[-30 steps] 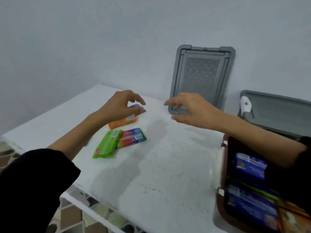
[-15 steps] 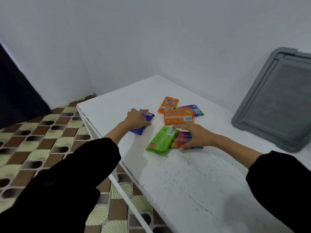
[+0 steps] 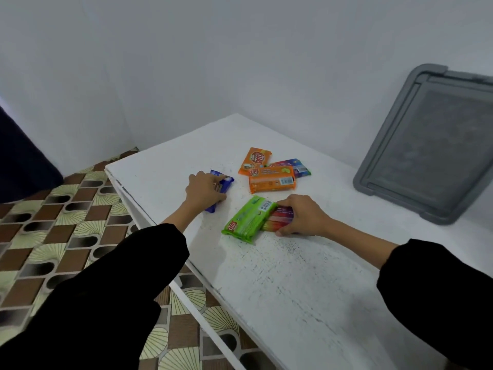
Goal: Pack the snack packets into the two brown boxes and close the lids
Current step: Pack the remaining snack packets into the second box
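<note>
Several snack packets lie on the white table. My left hand grips a blue packet near the table's left edge. My right hand holds a red-and-rainbow packet, with my thumb under its near edge. A green packet lies against that packet's left side. Behind them lie an orange packet, a smaller orange packet and another rainbow packet. The brown boxes are out of view.
A grey lid leans against the white wall at the right. The table's left edge drops off to a patterned tiled floor. A dark cloth hangs at the far left.
The view swung left, and the brown box left the frame. My left hand went to the blue packet and gripped it; my right hand came down onto the rainbow packet beside the green one.
</note>
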Demonstrator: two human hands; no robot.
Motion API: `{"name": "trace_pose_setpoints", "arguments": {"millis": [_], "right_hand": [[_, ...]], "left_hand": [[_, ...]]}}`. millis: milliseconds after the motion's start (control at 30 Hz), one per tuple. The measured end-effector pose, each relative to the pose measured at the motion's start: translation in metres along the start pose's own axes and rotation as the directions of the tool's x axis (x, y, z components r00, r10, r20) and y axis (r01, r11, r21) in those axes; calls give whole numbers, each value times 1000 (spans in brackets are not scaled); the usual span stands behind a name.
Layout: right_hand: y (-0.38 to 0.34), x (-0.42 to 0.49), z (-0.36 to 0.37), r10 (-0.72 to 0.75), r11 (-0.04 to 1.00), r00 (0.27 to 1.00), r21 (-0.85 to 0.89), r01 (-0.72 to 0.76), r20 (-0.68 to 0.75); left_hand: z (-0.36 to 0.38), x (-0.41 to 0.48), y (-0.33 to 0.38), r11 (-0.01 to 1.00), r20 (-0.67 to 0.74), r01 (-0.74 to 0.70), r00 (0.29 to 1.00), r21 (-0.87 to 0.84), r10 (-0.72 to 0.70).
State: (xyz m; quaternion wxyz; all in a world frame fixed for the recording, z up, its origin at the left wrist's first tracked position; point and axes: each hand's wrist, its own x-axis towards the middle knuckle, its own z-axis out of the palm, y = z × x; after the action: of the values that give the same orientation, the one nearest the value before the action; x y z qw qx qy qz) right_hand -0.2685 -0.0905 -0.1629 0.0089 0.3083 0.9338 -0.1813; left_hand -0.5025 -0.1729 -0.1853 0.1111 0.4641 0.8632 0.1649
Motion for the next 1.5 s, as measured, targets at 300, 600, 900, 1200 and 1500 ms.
{"name": "trace_pose_setpoints", "arguments": {"millis": [300, 600, 900, 1200, 1500], "right_hand": [[13, -45, -51, 131, 986, 990, -99, -135, -46], [27, -182, -146, 261, 965, 917, 43, -260, -301], [63, -357, -153, 483, 875, 834, 100, -474, -269], [95, -451, -90, 633, 774, 760, 113, -623, -147], [96, -455, -42, 581, 800, 811, -136, -585, -69]], "left_hand": [[-37, -25, 65, 959, -128, -229, 969, -167, 210], [-64, -86, 208, 710, -62, -647, 750, -279, 659], [-31, -162, 331, 342, 179, -876, 297, -339, 938], [41, -232, 378, 42, 446, -910, -161, -412, 880], [66, -258, 373, -145, 554, -973, -221, -178, 803]]}}
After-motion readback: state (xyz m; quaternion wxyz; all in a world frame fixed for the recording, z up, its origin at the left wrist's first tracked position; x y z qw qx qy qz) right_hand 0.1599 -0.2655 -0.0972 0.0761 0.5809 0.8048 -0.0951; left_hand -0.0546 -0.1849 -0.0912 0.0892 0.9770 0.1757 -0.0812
